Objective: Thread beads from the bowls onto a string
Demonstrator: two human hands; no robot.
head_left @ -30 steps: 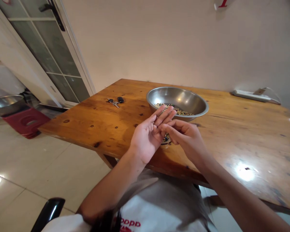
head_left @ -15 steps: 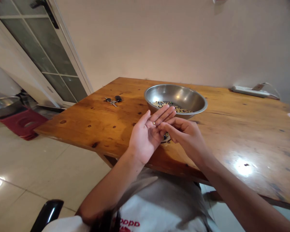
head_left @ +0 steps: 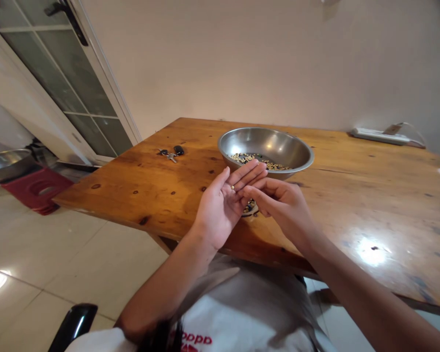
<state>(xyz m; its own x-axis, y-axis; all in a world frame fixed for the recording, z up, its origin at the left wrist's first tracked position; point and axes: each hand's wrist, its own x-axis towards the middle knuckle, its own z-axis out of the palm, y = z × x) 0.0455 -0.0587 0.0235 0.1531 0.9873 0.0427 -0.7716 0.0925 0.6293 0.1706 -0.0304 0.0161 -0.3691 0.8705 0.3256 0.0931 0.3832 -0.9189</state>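
Note:
My left hand point(head_left: 225, 205) is palm up in front of the metal bowl, its fingers stretched out. On that palm, near the base of the fingers, lies one small pale bean point(head_left: 232, 187). From the right, my right hand point(head_left: 282, 203) meets the left fingers, thumb and forefinger pinched together; whatever is between them is hidden. Behind both hands stands a wide steel bowl point(head_left: 293, 139) holding mixed pale and dark beans point(head_left: 244, 157). More mixed beans point(head_left: 250, 207) show in the gap under my hands, in what looks like a small dish, mostly covered.
A bunch of keys point(head_left: 171, 154) lies on the wooden table point(head_left: 161, 188) to the left. Against the wall at the right rests a white power strip point(head_left: 381, 137). A red stool point(head_left: 38, 188) with a metal basin point(head_left: 7, 161) is on the floor at far left.
Both hands keep nearly the same pose, and the pale bean stays on my left palm. The view has shifted very slightly.

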